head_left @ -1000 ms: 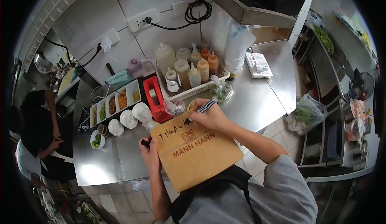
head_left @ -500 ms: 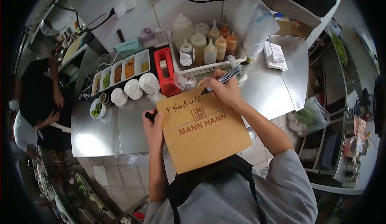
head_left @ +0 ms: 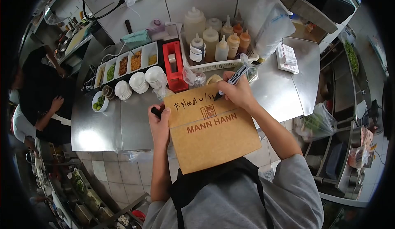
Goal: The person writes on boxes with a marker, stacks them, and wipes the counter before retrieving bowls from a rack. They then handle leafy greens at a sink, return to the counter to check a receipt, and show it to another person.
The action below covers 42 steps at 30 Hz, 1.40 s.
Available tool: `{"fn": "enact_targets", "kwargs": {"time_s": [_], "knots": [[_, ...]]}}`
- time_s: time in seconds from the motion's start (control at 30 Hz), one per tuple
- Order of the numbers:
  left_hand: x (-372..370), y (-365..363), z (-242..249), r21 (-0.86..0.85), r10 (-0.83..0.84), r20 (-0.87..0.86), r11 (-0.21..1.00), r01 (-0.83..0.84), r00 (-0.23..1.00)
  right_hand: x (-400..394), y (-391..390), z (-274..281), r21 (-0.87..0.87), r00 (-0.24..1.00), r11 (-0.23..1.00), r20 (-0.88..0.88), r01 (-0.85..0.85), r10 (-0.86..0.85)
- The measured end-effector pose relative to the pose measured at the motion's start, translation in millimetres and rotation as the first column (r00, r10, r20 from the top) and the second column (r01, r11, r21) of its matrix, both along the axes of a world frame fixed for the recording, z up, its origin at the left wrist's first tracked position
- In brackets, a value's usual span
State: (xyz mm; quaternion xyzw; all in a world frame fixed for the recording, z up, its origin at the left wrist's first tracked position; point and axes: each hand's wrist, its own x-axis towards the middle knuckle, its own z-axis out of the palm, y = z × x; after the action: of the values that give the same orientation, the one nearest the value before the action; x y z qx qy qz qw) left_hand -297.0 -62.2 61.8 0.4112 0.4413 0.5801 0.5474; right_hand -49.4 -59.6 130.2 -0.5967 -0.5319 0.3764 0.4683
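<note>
Counter (head_left: 98, 128), stainless steel, beyond fingers of both hands; tiled wall behind. Co-worker (head_left: 41, 89) far to left. Right forearm angled inward, right hand (head_left: 237, 90) above upper edge of brown paper bag (head_left: 216, 142). Left forearm near upright, left hand (head_left: 159, 124) at bag's upper left edge. Right fingers clamped on striped marker (head_left: 236, 79), tip at handwriting. Left fingers closed around black cap (head_left: 156, 112), thumb against bag.

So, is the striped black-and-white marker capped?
Uncapped: the marker has its tip at handwriting on the flat brown package; the left hand holds a black cap.
</note>
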Motion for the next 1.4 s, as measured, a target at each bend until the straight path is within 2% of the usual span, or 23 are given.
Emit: {"fn": "enact_targets", "kwargs": {"time_s": [0.07, 0.17, 0.27, 0.4, 0.47, 0.6, 0.67, 0.73, 0.8, 0.87, 0.97, 1.03, 1.07, 1.1, 1.17, 1.23, 1.27, 1.4], "knots": [[0, 1, 1, -0.001, 0.004, -0.014, 1.000, -0.004, 1.000, -1, -1, 4, -0.031, 0.995, 0.999, -0.100, 0.012, -0.016], [0, 2, -1, 0.004, 0.000, -0.017, 1.000, 0.000, 1.000, -3, -3, 6, 0.033, 0.998, 0.998, -0.003, 0.062, -0.062], [0, 3, -3, 0.010, -0.007, 0.006, 1.000, 0.007, 1.000, 1, 1, 2, -0.021, 0.994, 0.999, -0.102, 0.024, -0.026], [-1, 1, 2, -0.015, -0.006, 0.002, 1.000, 0.006, 1.000, 8, 1, -4, 0.059, 0.992, 0.991, -0.028, 0.124, -0.122], [-4, 1, 4, -0.039, -0.007, 0.064, 0.999, 0.010, 0.998, 18, -1, 3, 0.186, 0.917, 0.944, -0.349, 0.271, -0.194], [-17, 2, 11, -0.099, 0.049, 0.200, 0.995, -0.030, 0.979, 38, -12, 13, 0.155, 0.873, 0.903, -0.363, 0.400, -0.324], [-32, 5, 11, -0.095, 0.086, 0.198, 0.993, -0.068, 0.976, 48, -16, 7, 0.137, 0.851, 0.901, -0.412, 0.412, -0.326], [-56, 7, 9, -0.093, 0.119, 0.192, 0.990, -0.103, 0.974, 49, -20, 2, 0.125, 0.839, 0.904, -0.440, 0.410, -0.320], [-90, 11, 3, -0.157, 0.225, 0.052, 0.964, -0.215, 0.973, 44, -24, -2, 0.114, 0.826, 0.904, -0.467, 0.411, -0.317], [-123, 11, 10, -0.153, 0.268, -0.134, 0.946, -0.287, 0.954, 38, -28, -5, 0.107, 0.838, 0.936, -0.488, 0.336, -0.245], [-182, 11, 2, -0.197, 0.232, -0.039, 0.952, -0.235, 0.972, 16, -30, -4, 0.097, 0.866, 0.958, -0.460, 0.270, -0.198], [-145, -25, 60, -0.165, 0.256, -0.088, 0.949, -0.268, 0.963, 0, -28, -8, 0.087, 0.911, 0.977, -0.385, 0.196, -0.148], [-134, -39, 80, -0.131, 0.286, -0.136, 0.944, -0.304, 0.948, -11, -24, -7, 0.025, 0.928, 0.990, -0.351, 0.141, -0.124], [-152, -35, 63, -0.130, 0.280, -0.134, 0.946, -0.297, 0.951, -23, -18, -14, 0.036, 0.953, 0.994, -0.292, 0.099, -0.084], [-214, -6, -2, -0.366, 0.199, 0.008, 0.913, -0.182, 0.980, -49, -3, -24, 0.050, 0.972, 0.997, -0.230, 0.061, -0.048], [-253, 18, -51, -0.339, 0.249, -0.002, 0.911, -0.235, 0.968, -72, 7, -26, 0.053, 0.982, 0.999, -0.189, -0.005, 0.015], [-262, 25, -63, -0.313, 0.306, -0.010, 0.903, -0.294, 0.952, -77, 10, -31, 0.052, 0.983, 0.999, -0.186, 0.001, 0.009], [-251, 37, -70, -0.337, 0.329, -0.013, 0.888, -0.314, 0.944, -84, 15, -37, 0.116, 0.992, 0.993, -0.121, 0.030, -0.016]]}}
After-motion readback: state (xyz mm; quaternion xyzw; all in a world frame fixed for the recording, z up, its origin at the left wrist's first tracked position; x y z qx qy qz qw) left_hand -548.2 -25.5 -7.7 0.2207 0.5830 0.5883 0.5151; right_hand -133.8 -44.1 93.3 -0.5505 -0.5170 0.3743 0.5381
